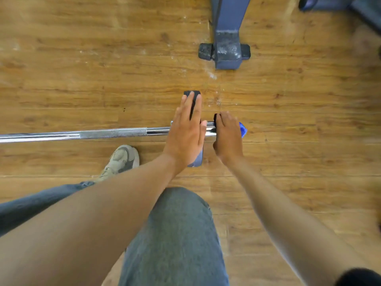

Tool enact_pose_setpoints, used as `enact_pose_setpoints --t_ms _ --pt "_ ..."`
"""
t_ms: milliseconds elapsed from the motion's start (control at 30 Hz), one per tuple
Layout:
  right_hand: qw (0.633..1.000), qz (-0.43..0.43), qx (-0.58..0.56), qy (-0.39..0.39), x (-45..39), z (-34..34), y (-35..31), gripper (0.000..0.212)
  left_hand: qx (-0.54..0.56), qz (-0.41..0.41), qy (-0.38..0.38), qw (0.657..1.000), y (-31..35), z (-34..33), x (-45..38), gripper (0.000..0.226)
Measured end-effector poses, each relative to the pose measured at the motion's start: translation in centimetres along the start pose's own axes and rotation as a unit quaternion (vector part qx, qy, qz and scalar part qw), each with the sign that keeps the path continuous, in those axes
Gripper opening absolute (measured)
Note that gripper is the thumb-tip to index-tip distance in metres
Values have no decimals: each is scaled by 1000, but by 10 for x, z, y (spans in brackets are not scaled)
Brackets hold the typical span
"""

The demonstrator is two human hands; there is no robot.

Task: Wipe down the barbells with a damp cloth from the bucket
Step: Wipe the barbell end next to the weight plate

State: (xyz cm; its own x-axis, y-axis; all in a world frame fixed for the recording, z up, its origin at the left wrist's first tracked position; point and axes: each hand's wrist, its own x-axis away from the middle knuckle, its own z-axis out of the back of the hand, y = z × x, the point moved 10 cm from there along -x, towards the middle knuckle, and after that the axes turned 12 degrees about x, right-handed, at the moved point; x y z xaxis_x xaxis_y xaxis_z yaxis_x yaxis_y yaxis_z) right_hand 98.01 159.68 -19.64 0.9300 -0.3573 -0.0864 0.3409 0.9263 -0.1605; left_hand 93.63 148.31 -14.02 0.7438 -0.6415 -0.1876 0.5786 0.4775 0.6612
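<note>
Barbell (113,133) cut off left, right hand (227,135) hiding blue cloth (243,130)

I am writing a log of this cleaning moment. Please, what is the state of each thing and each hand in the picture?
barbell: lying on the wooden floor
weight plate: on the barbell sleeve, standing on edge
left hand: open, flat against the weight plate
right hand: curled over the sleeve end, gripping the blue cloth
</note>
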Motion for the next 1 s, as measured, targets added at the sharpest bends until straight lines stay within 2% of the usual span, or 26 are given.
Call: enact_pose_setpoints --t_ms 67,133,200,267,400,533,633,733,800,900,1000 --pt "998 39 -44 -4 5 -3 -27 39 -48 44 8 998 -5 6 -6 66" --pt "992 94 -85 -18 10 -10 -41 38 -77 60 4 995 -1 5 -8 73" --pt "993 84 -78 -34 13 -24 -35 43 -63 64 -1 996 3 2 1 76" --pt "997 52 -50 -41 25 -36 -30 53 -78 42 -3 996 8 -1 16 76" --pt "991 130 8 -40 50 -35 -31 68 -112 -10 -18 993 15 -2 61 76" --pt "999 29 -18 -16 71 -22 -23 70 -123 -58 -29 990 27 -7 115 78" --pt "997 67 -40 1 112 -32 -46 70 -131 -99 -16 986 34 -4 147 75" --pt "992 115 -32 33 137 -24 -44 75 -136 -106 22 985 28 16 134 70" --pt "995 90 -11 33 140 -16 -36 85 -120 -110 0 987 28 17 121 72" --pt "998 4 -43 35 149 -13 -44 78 -109 -141 -32 984 31 6 138 74" --pt "994 22 -85 61 186 -12 -63 68 -90 -148 -19 985 33 12 167 71"
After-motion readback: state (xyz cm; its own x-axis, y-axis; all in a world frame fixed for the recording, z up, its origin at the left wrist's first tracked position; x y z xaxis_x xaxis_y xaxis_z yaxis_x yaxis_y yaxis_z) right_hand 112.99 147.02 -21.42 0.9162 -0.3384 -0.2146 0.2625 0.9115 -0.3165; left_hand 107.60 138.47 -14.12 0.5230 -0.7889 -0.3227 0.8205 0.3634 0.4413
